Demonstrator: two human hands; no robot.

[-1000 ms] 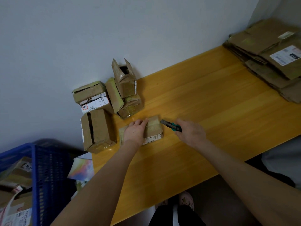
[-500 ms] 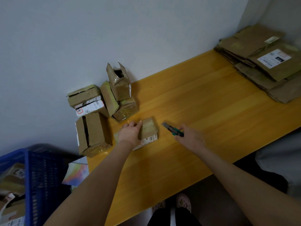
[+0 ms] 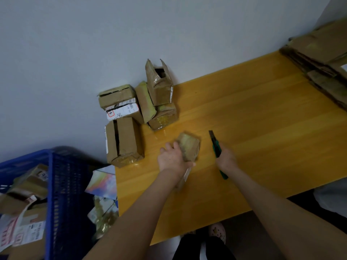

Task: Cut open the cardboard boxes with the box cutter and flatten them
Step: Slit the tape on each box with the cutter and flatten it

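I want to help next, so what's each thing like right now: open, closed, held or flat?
small box, tilted, gripped by the left hand, looks still sealed.
box cutter, blade out, held in the right hand, apart from the small box.
tall box, upright, top flaps open.
big box, slit open along one face.
cardboard stack, flattened.
blue crate, holds cardboard.

Reaching in from the lower edge with both bare forearms, angled toward each other. Gripping the small box [image 3: 189,145] with the left hand [image 3: 173,160]: back of hand up, fingers curled over the box's left edge, thumb laid along its near side. Holding the box cutter [image 3: 216,145] in the right hand [image 3: 226,159]: fist closed round the green handle, blade end pointing away, tail end protruding past the wrist. Hands level, near each other, apart.
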